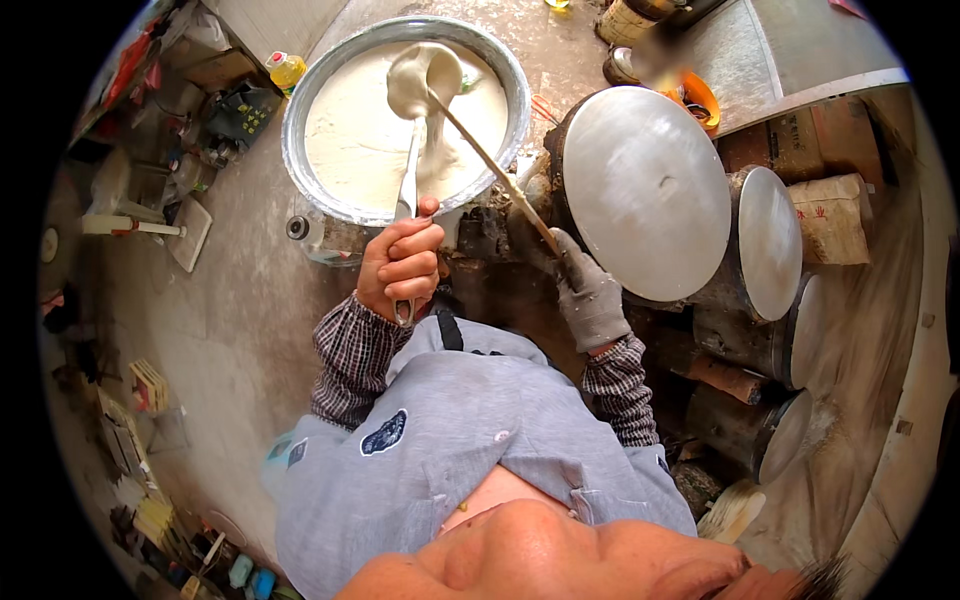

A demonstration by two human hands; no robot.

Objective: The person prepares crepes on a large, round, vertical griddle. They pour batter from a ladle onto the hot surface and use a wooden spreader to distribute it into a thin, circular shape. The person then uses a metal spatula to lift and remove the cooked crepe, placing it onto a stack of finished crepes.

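Note:
My bare left hand grips the handle of a metal ladle. Pale batter coats the ladle's bowl, held over a wide metal basin of batter. In a grey glove, my right hand holds a thin wooden stick, whose far end reaches the ladle's bowl. Some batter clings to the stick. Batter seems to trail from the ladle into the basin. Right of the basin, close to my right hand, is a large round metal plate on a dark drum-like base. Something green lies at the batter's far side.
More round metal-topped drums line the right side. An oil bottle stands left of the basin, and a glass jar at its near edge. Orange-handled scissors lie between basin and plate. Cardboard boxes are at the right.

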